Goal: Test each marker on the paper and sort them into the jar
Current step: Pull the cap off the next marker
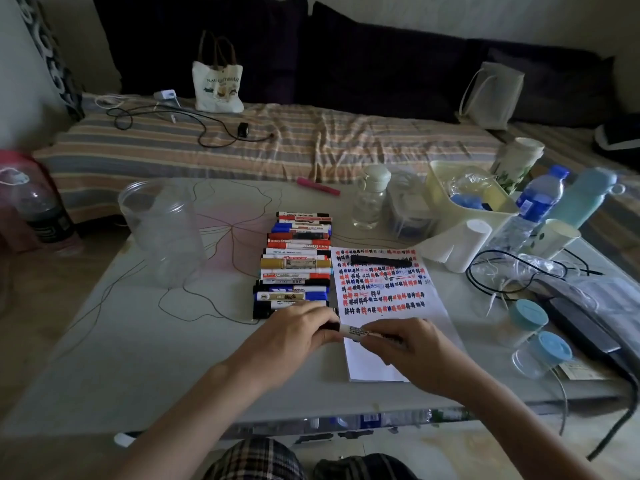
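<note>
Both hands near, meeting over the near-left corner of the paper (388, 306). Left hand (294, 332) curled round black cap end of marker (360, 331); right hand (405, 344) pinching the white barrel. Marker held just above paper, long axis left-right, cap end pointing left, other end hidden under right fingers. Cap on or off: cannot tell.

Paper flat on table (138, 358), covered in rows of red, black, blue test marks, near part blank. Black pen (381, 261) lying on far part of paper, long axis left-right.

Marker stack (294, 265) just left of paper, touching its edge, all lying left-right, row running near to far; mixed black, blue, red caps, one gold barrel.

Jar (159, 230) clear, upright, open mouth, far left on table, well apart from stack.

Pink marker (318, 186) at far table edge, angled. Right side: small bottle (369, 199), yellow basket (464, 202), tissue roll (460, 244), water bottle (533, 206), two blue-lidded pots (536, 334).

Far: striped bed, tote bag (217, 81), cables.
</note>
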{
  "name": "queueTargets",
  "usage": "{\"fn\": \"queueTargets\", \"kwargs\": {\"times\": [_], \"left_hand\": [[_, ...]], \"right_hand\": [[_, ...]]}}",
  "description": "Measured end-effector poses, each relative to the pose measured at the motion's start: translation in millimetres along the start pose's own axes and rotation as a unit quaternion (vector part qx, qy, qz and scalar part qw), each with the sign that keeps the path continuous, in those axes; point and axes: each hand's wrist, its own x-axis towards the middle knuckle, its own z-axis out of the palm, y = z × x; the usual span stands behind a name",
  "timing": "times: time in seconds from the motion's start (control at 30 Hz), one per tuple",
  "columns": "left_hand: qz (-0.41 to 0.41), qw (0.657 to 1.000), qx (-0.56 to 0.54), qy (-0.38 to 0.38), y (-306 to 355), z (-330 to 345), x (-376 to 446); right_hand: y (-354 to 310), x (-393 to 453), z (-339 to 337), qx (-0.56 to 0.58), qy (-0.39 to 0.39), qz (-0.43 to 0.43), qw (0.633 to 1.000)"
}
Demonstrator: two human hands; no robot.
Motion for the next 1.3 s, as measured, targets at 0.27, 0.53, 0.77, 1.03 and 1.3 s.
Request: {"fn": "queueTargets", "kwargs": {"times": [0.27,0.53,0.77,1.03,1.3], "left_hand": [[-0.131,0.975,-0.142,-0.113,-12,-1,5],[-0.208,0.947,-0.180,-0.167,-37,2,11],[-0.202,0.964,-0.169,-0.044,-56,17,-4],[-0.086,0.994,-0.063,0.018,-58,63,4],[-0.025,1.000,-0.006,-0.004,-65,73,10]], "right_hand": [[24,5,21,-0.146,0.155,-0.124,0.969],[44,12,21,-0.207,0.201,-0.181,0.940],[69,15,12,-0.099,0.210,-0.055,0.971],[68,27,28,0.227,0.188,-0.003,0.956],[62,34,32,0.412,0.217,0.118,0.877]]}}
